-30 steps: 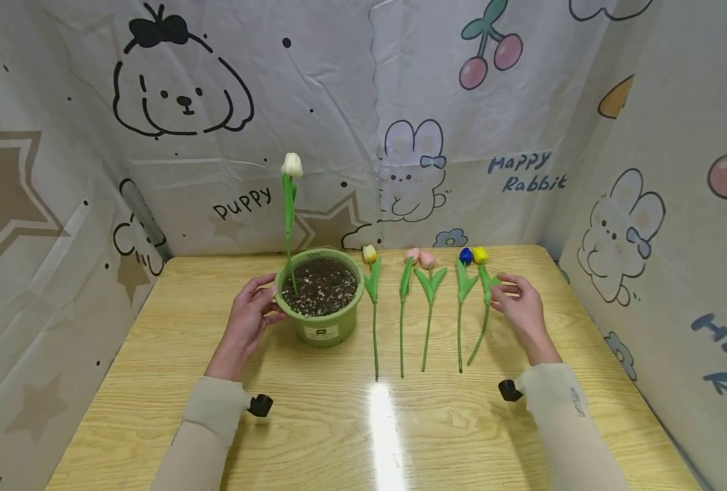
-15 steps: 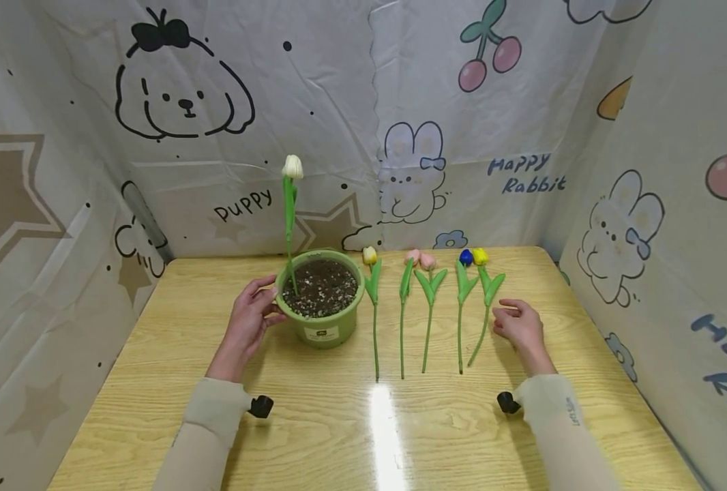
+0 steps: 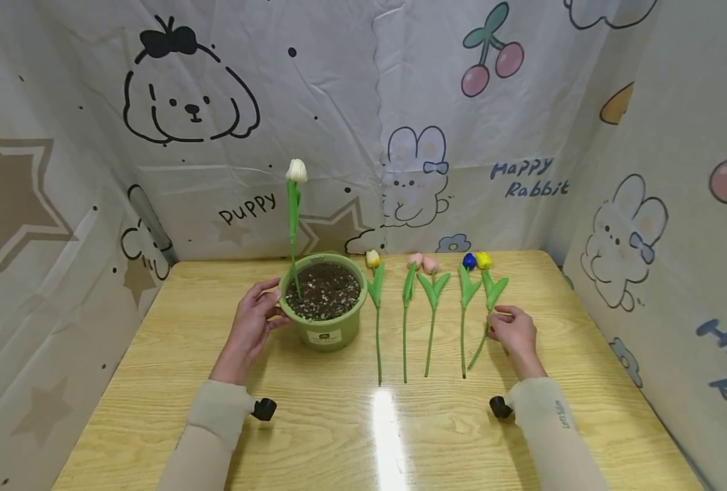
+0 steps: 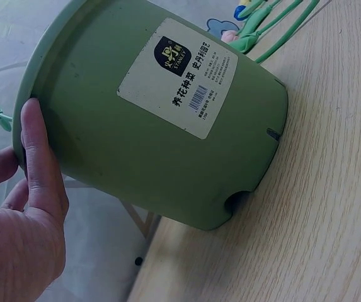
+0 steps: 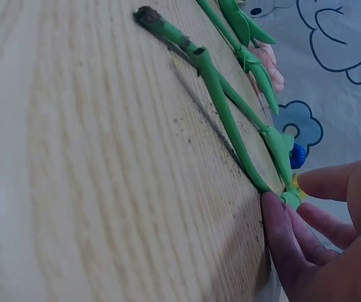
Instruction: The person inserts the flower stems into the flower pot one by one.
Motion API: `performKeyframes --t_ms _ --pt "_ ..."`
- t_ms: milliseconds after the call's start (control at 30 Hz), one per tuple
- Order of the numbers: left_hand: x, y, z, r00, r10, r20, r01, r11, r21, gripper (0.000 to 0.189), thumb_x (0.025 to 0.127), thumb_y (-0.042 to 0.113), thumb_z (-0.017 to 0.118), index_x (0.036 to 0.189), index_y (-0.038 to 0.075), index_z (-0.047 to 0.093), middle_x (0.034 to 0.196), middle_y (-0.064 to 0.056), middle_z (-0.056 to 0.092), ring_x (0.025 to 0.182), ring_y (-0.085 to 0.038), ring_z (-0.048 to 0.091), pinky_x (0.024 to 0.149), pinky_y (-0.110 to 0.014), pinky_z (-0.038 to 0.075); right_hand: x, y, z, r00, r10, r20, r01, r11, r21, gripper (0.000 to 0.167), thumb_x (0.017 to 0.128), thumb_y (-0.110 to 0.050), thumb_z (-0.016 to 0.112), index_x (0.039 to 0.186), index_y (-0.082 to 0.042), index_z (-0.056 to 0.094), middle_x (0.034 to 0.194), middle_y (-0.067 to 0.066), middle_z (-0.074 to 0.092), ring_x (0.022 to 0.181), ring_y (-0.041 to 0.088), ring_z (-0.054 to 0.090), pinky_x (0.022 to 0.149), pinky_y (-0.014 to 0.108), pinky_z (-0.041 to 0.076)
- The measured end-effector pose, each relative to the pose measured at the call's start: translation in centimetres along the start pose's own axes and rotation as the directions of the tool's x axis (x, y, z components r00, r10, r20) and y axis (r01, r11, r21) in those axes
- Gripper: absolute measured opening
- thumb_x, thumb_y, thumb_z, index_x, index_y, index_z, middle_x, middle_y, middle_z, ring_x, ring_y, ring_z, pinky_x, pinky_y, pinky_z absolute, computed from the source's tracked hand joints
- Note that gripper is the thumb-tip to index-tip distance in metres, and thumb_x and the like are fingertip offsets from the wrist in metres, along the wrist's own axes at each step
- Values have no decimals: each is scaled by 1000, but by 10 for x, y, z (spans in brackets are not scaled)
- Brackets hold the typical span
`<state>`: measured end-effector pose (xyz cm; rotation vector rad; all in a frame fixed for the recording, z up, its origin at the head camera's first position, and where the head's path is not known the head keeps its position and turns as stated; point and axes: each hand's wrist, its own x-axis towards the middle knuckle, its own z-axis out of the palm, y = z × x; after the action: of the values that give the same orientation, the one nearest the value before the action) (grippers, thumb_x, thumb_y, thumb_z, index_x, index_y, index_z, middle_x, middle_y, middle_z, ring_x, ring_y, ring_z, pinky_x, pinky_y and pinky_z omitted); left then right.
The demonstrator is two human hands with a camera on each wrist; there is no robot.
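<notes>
My left hand [image 3: 256, 319] holds the left side of a green flowerpot [image 3: 329, 334], its thumb on the wall just below the rim in the left wrist view. Dark soil fills the pot, and a white tulip [image 3: 293, 215] stands upright in it near the left rim. My right hand [image 3: 513, 334] pinches the stem of the yellow tulip [image 3: 483, 260], below its leaves. That tulip is rightmost in a row lying on the table. Close beside it lies the blue tulip [image 3: 468, 262]; in the right wrist view the two stems [image 5: 221, 100] cross.
Two pink tulips [image 3: 431, 267] and a cream-yellow tulip [image 3: 372, 259] lie between the pot and the blue one, heads toward the back. Printed cloth [image 3: 339, 136] walls in the wooden table [image 3: 314, 436] at the back and both sides.
My right hand drew back from the yellow tulip's leaves, then moved left to its stem lower down. The left hand stays at the pot. The head view has shifted slightly.
</notes>
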<state>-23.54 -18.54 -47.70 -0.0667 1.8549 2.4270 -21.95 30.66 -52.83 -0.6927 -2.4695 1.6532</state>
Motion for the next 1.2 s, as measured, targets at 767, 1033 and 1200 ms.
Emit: performKeyframes --t_ms 767,1033,1200 --pt "0 -1 0 1000 4 -4 -4 1000 -6 35 109 14 53 143 8 48 91 6 66 69 -8 65 63 -22 61 2 3 7 993 -78 -87 63 984 -167 46 84 -1 76 129 2 66 121 25 71 73 7 66 59 16 57" --pt "0 -1 1 1000 0 -10 -1 1000 -5 34 109 14 53 142 8 49 91 6 65 70 -8 65 62 -22 61 2 2 7 993 -57 -108 42 991 -129 42 81 3 71 123 3 70 114 24 74 63 2 64 56 18 58" --pt "0 -1 0 1000 -3 -12 3 1000 -4 33 109 13 53 141 8 50 90 6 66 70 -8 65 63 -22 61 3 0 6 993 -27 -112 12 990 -137 36 85 1 71 120 2 71 111 21 75 64 3 63 56 19 58"
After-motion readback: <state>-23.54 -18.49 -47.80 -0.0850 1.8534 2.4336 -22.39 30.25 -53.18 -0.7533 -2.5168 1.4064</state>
